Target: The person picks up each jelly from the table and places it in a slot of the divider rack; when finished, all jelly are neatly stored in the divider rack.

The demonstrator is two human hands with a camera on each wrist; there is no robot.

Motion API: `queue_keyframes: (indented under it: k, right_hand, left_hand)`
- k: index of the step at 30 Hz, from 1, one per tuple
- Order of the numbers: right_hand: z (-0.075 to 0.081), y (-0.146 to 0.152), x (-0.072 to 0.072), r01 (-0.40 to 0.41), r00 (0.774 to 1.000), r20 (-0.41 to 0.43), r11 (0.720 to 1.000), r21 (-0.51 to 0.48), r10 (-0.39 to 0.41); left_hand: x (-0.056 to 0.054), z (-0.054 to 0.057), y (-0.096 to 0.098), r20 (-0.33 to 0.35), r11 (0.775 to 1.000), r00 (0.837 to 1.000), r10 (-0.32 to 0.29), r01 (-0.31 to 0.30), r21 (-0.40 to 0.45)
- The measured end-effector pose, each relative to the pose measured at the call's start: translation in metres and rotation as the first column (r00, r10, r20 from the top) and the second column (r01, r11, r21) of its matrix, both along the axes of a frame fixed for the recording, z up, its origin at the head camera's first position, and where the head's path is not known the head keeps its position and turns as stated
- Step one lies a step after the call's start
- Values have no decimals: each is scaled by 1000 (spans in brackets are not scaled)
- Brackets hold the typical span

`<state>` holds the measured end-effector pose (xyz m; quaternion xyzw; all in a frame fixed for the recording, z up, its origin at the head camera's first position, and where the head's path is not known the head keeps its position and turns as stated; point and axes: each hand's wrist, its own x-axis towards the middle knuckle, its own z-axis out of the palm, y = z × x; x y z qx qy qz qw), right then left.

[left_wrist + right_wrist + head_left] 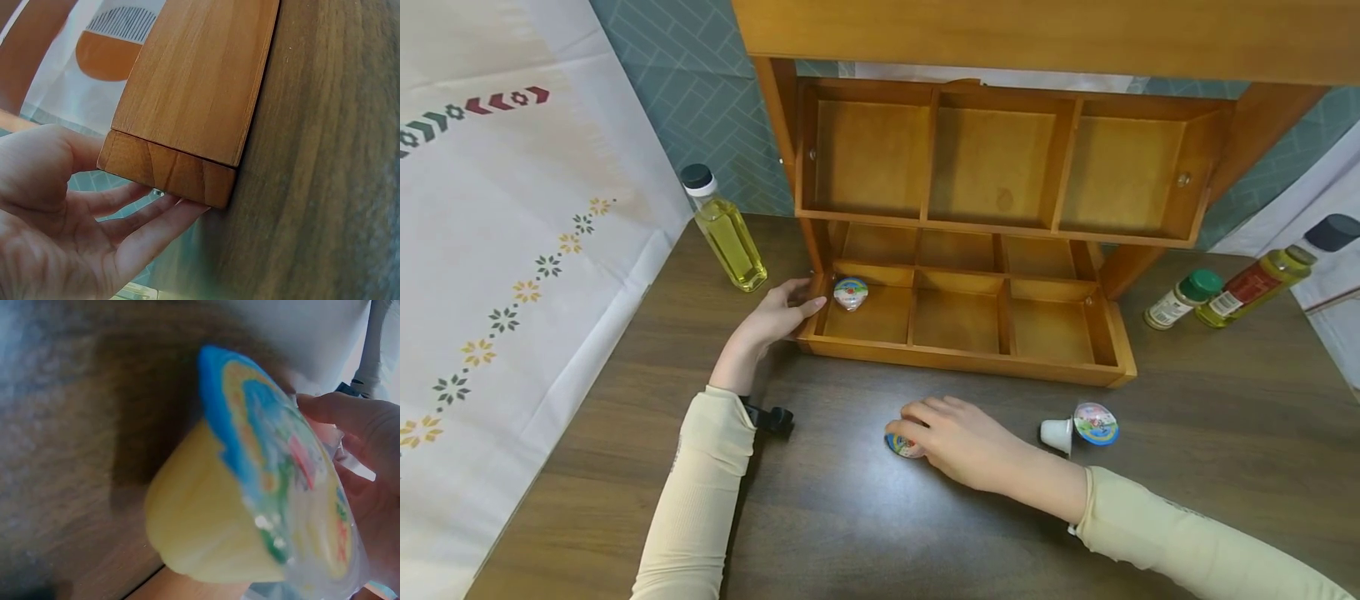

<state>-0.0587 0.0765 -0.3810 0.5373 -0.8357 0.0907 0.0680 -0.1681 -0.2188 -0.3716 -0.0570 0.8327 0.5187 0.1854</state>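
Observation:
A wooden rack [962, 357] with divided compartments stands at the back of the table. My left hand [780, 312] grips the left end of its lowest tray, thumb on one side and fingers on the other, as the left wrist view shows at the tray's end [169, 169]. My right hand [958, 439] holds a jelly cup [901, 447] by its lid at the front middle of the table. In the right wrist view this jelly cup [206, 512] is yellow, tilted, with a blue-edged printed lid. Another jelly cup [851, 293] sits in the tray's left compartment.
Right of my right hand lie a jelly cup [1096, 423] and a small white cup [1057, 435]. An oil bottle [730, 242] stands left of the rack. On its right are a green-capped jar [1180, 302] and a second bottle [1262, 287]. An upper tray [865, 158] overhangs the lower one.

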Motion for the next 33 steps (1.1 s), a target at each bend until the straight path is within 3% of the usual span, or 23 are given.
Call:
queue_keyframes:
  k: [5,10,16,27,33]
  right_hand:
    - [2,2,-4,4,999,34,1000,19,-4]
    - [9,4,-8,16,986,166,998,69,-27]
    - [19,7,-11,28,934,353,996,82,-55]
    - [40,4,-29,90,853,513,995,41,-98]
    - [49,-4,-47,120,874,470,992,32,-121]
  left_hand:
    - [1,0,0,3,1000,1000,0,0,-3]
    - [2,-1,0,9,1000,1000,4,-4,-1]
    - [2,-2,-1,0,1000,1000,-3,3,-4]
    - [2,0,1,-16,1000,1000,0,1,8]
    - [0,-1,0,-1,1000,1000,1,-1,13]
